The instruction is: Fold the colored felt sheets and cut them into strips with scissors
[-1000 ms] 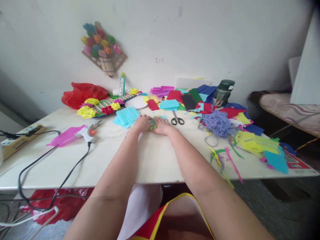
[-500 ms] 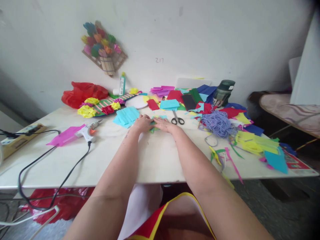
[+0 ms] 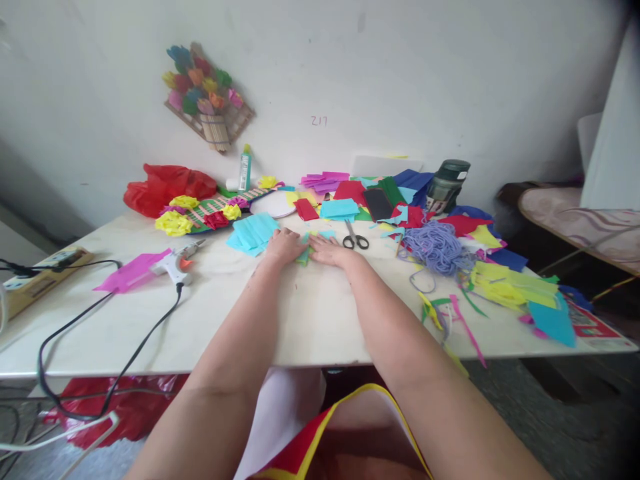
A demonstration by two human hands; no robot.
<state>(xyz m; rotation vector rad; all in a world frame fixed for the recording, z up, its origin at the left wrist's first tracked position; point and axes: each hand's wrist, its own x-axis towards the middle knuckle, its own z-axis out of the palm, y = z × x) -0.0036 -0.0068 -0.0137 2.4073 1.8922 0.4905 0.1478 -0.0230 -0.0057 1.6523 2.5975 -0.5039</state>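
Note:
Both arms reach to the middle of the table. My left hand lies with its fingers stretched forward, at the left of some small green paper pieces. On their other side my right hand rests flat, fingers spread and pointing left. Part of the green paper is hidden by the hands. Folded light-blue crepe paper lies just left of my left hand. A pair of black-handled scissors sits to the right of my right hand.
A glue gun with a looping black cord and a power strip are at left. A flower-decorated board stands behind. Purple yarn, coloured paper, a phone and a dark-lidded bottle fill the right side.
My hands have drawn slightly apart, and more of the green paper shows between them. The other things on the table lie where they were.

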